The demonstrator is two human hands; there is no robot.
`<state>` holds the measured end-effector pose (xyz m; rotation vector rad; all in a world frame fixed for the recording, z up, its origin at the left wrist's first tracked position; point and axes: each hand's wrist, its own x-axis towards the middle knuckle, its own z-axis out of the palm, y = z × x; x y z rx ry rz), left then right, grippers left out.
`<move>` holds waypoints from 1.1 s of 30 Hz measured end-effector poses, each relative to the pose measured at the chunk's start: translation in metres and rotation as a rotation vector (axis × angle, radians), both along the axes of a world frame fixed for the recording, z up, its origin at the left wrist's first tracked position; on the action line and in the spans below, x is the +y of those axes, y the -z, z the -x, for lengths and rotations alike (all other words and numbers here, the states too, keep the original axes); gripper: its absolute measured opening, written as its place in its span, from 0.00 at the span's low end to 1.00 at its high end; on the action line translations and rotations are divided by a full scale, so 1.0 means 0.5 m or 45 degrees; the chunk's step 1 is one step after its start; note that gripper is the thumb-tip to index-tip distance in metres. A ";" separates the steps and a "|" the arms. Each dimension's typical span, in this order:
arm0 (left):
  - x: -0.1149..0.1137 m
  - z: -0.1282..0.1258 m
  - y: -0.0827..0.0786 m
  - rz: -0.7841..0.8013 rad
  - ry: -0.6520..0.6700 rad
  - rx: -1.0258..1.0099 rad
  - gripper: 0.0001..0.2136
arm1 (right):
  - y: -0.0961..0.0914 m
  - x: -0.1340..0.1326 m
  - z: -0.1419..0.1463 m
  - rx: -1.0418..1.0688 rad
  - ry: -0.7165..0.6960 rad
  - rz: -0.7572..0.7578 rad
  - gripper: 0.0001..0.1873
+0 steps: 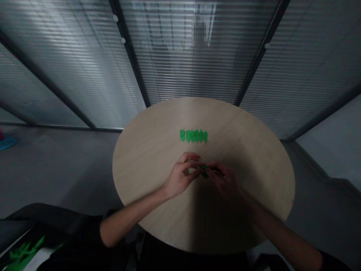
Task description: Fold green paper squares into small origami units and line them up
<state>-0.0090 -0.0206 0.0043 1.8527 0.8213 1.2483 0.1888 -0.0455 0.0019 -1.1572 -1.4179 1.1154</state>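
Note:
My left hand [183,175] pinches a small green leaf-like piece [205,174] between thumb and fingers, above the near middle of the round table. From the other side, my right hand [225,180] closes its fingertips on the same piece; this hand lies in shadow. Fingers cover much of the piece, so its full shape is hidden. Just beyond both hands, a row of several bright green leaf-shaped pieces [194,136] lies flat on the wood. The leftmost one sits slightly apart from the others.
The round wooden table [146,150] fills the middle of the view. More green pieces [25,254] lie at the lower left beside something white. Glass partitions with blinds [180,75] stand behind the table. A blue object [8,143] is on the floor at far left.

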 end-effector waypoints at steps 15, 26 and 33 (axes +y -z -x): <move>-0.003 -0.004 -0.017 0.300 -0.036 0.006 0.07 | 0.017 0.002 0.003 0.020 0.079 0.003 0.15; 0.000 -0.010 -0.014 0.554 0.041 -0.138 0.09 | 0.018 0.002 0.004 0.023 0.095 0.004 0.15; -0.001 -0.009 -0.015 0.532 0.018 -0.127 0.12 | 0.012 0.001 0.004 0.027 0.092 0.021 0.13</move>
